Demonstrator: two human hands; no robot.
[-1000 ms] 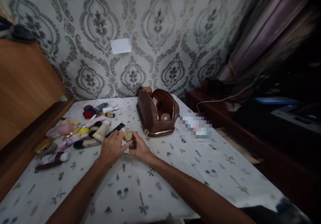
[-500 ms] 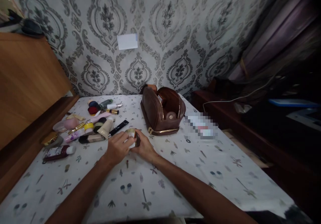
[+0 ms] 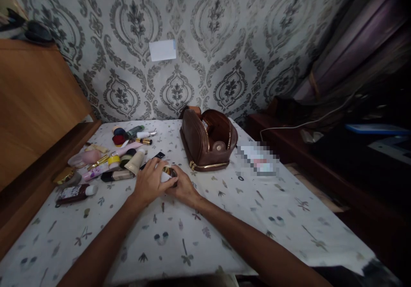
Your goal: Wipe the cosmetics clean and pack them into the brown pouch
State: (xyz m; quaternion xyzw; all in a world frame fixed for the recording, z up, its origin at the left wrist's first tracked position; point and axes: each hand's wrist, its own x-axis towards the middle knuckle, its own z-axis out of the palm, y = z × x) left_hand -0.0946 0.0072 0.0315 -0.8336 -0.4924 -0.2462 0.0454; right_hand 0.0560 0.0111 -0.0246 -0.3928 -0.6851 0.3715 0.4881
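Observation:
Between my hands is a small round container [image 3: 167, 172] with white, gold and dark parts, largely covered by fingers. My left hand [image 3: 149, 180] lies over its left side, the thumb stretched along its near edge. From the right, my right hand [image 3: 185, 188] is wrapped round it. Just past the left fingers, a black tube [image 3: 159, 155] is partly hidden. A cream tube [image 3: 135, 162] and a bottle of beige makeup with a black cap [image 3: 118, 175] lie to the left. Behind my right hand stands a brown cosmetic bag [image 3: 208, 141], its top unzipped.
More cosmetics lie at the left, among them a dark red bottle with a white cap [image 3: 74, 194] and a yellow-lidded jar [image 3: 113, 162]. A blurred-out flat item [image 3: 259, 160] lies right of the bag. A wooden cabinet [image 3: 38, 90] borders the table's left side.
My left hand's fingers have gone from curled at the container to stretched over it, with the thumb along its near side. The container has tilted a little. Bag and other cosmetics stay put.

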